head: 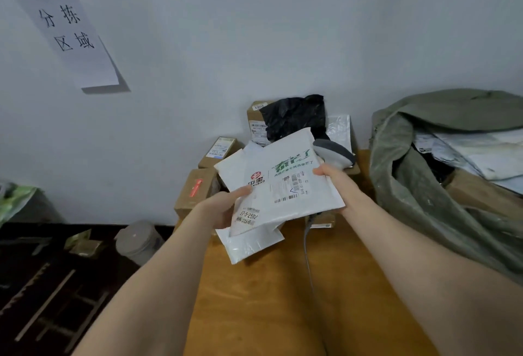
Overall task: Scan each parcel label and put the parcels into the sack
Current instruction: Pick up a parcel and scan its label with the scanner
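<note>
Parcel [285, 183] white mailer, label up, mid-frame above table [268, 299] | left hand [223, 207] grips its left edge | right hand [336, 184] pinches its right edge | scanner [334, 151] just behind | sack [424, 200] open, right of frame

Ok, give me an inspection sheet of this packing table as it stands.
Surface: wooden table, brown boxes piled at far end.
Job's things: white mailer, label up; green sack, open, part filled; grey scanner behind mailer.
Clutter: black bag on boxes.
Hands: left hand and right hand each pinch the mailer.
Cables: grey cable trails across the table.
Surroundings: paper sign on wall; grey jar on floor.
</note>
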{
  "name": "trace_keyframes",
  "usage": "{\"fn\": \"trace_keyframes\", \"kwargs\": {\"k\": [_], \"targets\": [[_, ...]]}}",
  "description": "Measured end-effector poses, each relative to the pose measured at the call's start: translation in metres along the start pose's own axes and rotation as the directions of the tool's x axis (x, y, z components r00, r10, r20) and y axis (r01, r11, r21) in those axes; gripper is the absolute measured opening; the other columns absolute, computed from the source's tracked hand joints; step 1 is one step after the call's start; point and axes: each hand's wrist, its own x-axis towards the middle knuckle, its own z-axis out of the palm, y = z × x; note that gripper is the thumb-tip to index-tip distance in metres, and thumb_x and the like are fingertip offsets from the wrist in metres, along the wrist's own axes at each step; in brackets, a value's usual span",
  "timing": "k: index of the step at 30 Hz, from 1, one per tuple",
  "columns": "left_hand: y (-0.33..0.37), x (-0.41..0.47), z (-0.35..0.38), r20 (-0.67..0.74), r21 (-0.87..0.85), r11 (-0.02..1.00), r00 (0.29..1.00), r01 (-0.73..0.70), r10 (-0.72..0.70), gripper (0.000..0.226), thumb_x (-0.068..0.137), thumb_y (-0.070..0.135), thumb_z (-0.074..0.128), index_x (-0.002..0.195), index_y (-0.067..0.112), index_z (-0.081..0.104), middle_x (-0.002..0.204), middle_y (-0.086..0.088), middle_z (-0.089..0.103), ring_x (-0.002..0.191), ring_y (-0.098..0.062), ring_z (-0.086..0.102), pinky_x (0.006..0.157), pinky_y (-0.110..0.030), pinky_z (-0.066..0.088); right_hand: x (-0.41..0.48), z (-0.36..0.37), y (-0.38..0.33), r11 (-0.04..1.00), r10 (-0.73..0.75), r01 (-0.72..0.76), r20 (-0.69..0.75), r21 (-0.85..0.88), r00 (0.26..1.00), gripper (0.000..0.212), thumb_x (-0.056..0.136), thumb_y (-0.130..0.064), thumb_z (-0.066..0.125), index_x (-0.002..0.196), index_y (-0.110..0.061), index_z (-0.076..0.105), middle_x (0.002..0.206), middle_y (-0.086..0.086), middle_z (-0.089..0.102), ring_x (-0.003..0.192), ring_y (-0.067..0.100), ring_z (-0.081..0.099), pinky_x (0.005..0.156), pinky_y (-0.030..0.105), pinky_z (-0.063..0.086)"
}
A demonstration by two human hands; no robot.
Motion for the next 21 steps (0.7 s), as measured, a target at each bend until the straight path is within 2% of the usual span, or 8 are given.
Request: {"fn": "trace_keyframes", "kwargs": {"k": [4, 6, 8, 10, 11, 14, 18, 21], "targets": [[-0.002, 0.002, 0.006, -0.01, -0.128, 0.99, 0.998, -0.06, 0.059, 0.027, 0.085, 0.022, 0.071, 0.107, 0.012, 0.059, 0.078, -0.009, 0.074, 0.063, -0.023, 0.07, 0.053, -0.033, 0.058, 0.004, 0.001, 0.007, 0.984, -0.055, 0.038, -0.097, -0.173, 0.994, 0.027, 0.088, 0.002, 0.062, 0.114, -0.002, 0.056, 0.101, 0.015, 0.069, 0.078, 0.027, 0.067, 0.062, 0.036, 0.054], [-0.003, 0.002, 0.004, 0.007, -0.139, 0.985, 0.995, -0.099, 0.101, 0.036, 0.086, 0.016, 0.069, 0.118, 0.015, 0.055, 0.089, -0.01, 0.074, 0.069, -0.025, 0.071, 0.052, -0.035, 0.057, 0.006, 0.001, 0.015, 0.966, -0.065, 0.031, -0.126, -0.255, 0.99, 0.026, 0.087, 0.007, 0.061, 0.11, -0.004, 0.056, 0.097, 0.012, 0.067, 0.077, 0.024, 0.066, 0.06, 0.035, 0.052], [-0.005, 0.003, 0.002, 0.007, -0.155, 0.977, 0.989, -0.147, 0.15, 0.047, 0.085, 0.01, 0.07, 0.127, 0.018, 0.05, 0.103, -0.011, 0.072, 0.077, -0.026, 0.071, 0.054, -0.038, 0.057, 0.012, -0.001, 0.024, 0.942, -0.087, 0.03, -0.158, -0.333, 0.984, 0.031, 0.086, 0.009, 0.061, 0.114, -0.003, 0.056, 0.103, 0.011, 0.066, 0.087, 0.027, 0.065, 0.069, 0.037, 0.054], [-0.008, 0.005, 0.003, -0.034, -0.185, 0.957, 0.974, -0.224, 0.222, 0.046, 0.087, 0.004, 0.066, 0.129, 0.015, 0.049, 0.11, -0.012, 0.07, 0.083, -0.027, 0.07, 0.059, -0.04, 0.058, 0.017, -0.002, 0.032, 0.908, -0.105, 0.018, -0.184, -0.419, 0.977, 0.037, 0.083, 0.004, 0.064, 0.119, -0.002, 0.057, 0.107, 0.014, 0.065, 0.092, 0.03, 0.064, 0.076, 0.039, 0.055], [-0.01, 0.006, 0.005, -0.062, -0.199, 0.943, 0.963, -0.268, 0.261, 0.042, 0.088, 0.002, 0.064, 0.127, 0.012, 0.051, 0.114, -0.014, 0.068, 0.085, -0.028, 0.069, 0.062, -0.041, 0.058, 0.018, -0.002, 0.035, 0.899, -0.107, 0.011, -0.195, -0.438, 0.975, 0.038, 0.083, 0.001, 0.066, 0.12, -0.002, 0.057, 0.105, 0.015, 0.064, 0.088, 0.029, 0.063, 0.072, 0.037, 0.055], [-0.019, 0.01, 0.009, -0.148, -0.293, 0.899, 0.944, -0.326, 0.294, 0.034, 0.091, 0.0, 0.059, 0.123, 0.009, 0.053, 0.121, -0.016, 0.064, 0.09, -0.029, 0.066, 0.069, -0.044, 0.054, 0.02, 0.001, 0.038, 0.909, -0.1, -0.013, -0.25, -0.416, 0.963, 0.041, 0.085, -0.009, 0.07, 0.123, -0.005, 0.055, 0.107, 0.015, 0.06, 0.077, 0.024, 0.058, 0.066, 0.034, 0.053], [-0.031, 0.017, 0.008, -0.175, -0.454, 0.833, 0.949, -0.315, 0.263, 0.04, 0.091, 0.001, 0.059, 0.129, 0.009, 0.052, 0.119, -0.014, 0.066, 0.1, -0.032, 0.066, 0.07, -0.05, 0.054, 0.027, 0.003, 0.043, 0.965, -0.012, -0.059, -0.27, -0.254, 0.963, 0.065, 0.078, -0.013, 0.076, 0.136, -0.005, 0.049, 0.123, 0.017, 0.059, 0.105, 0.033, 0.058, 0.089, 0.044, 0.052], [-0.033, 0.016, 0.005, -0.112, -0.468, 0.828, 0.95, -0.31, 0.292, 0.039, 0.092, 0.003, 0.057, 0.129, 0.013, 0.052, 0.116, -0.013, 0.068, 0.103, -0.034, 0.066, 0.076, -0.056, 0.054, 0.037, 0.001, 0.05, 0.983, 0.03, -0.067, -0.215, -0.17, 0.976, 0.076, 0.069, -0.012, 0.081, 0.137, -0.008, 0.048, 0.12, 0.016, 0.063, 0.103, 0.035, 0.064, 0.088, 0.052, 0.055]]}}
